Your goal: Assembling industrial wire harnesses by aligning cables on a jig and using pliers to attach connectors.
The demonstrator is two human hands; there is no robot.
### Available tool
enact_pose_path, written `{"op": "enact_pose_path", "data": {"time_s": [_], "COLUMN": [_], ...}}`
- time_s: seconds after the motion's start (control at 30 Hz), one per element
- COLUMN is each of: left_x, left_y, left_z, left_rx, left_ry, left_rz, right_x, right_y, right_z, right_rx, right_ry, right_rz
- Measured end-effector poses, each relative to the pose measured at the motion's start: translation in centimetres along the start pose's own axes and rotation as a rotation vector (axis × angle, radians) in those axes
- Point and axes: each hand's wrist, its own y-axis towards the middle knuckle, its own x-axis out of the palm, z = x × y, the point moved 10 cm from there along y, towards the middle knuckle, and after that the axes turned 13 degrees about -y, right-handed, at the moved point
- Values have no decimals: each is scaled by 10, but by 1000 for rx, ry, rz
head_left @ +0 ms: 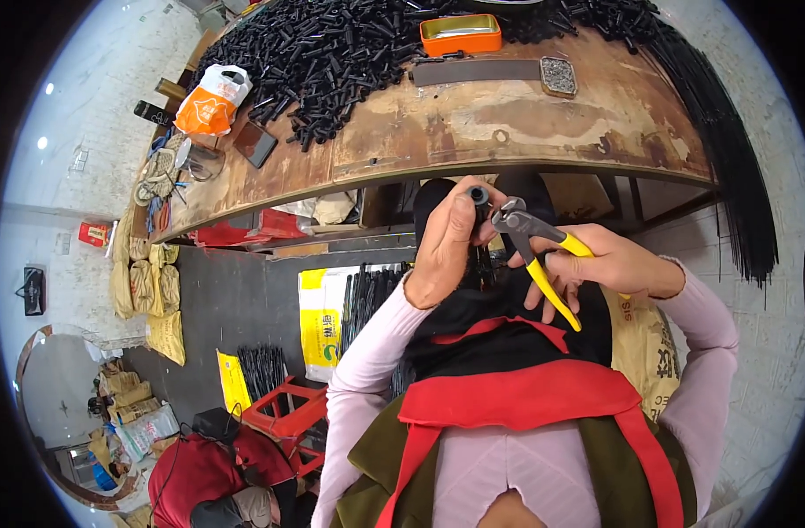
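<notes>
We hold a short black tube (478, 194) pinched upright in our closed left hand (446, 251), just below the desk's (525, 123) front edge, while our right hand (609, 264) grips yellow-handled pincers (530, 238) whose steel jaws sit just beside the tube's open end. To do this well, we judge that the tube should stay steady and the jaws should meet its end squarely, with gentle pressure. The tube looks smooth, round and matte like plastic; hundreds of similar black tubes (332, 53) heap on the worn, rusty-brown desk near an orange tin (460, 33).
</notes>
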Motion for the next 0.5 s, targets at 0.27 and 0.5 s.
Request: {"op": "enact_pose_path", "data": {"time_s": [0.27,0.5], "left_x": [1,-2], "left_y": [-5,-7], "left_z": [1,7], "left_rx": [-25,23], "left_ry": [10,63], "left_rz": [-5,53], "right_x": [7,16], "right_y": [0,11], "right_z": [2,10], "right_rx": [117,67], "right_ry": [151,196], "right_rz": [-129,-62]}}
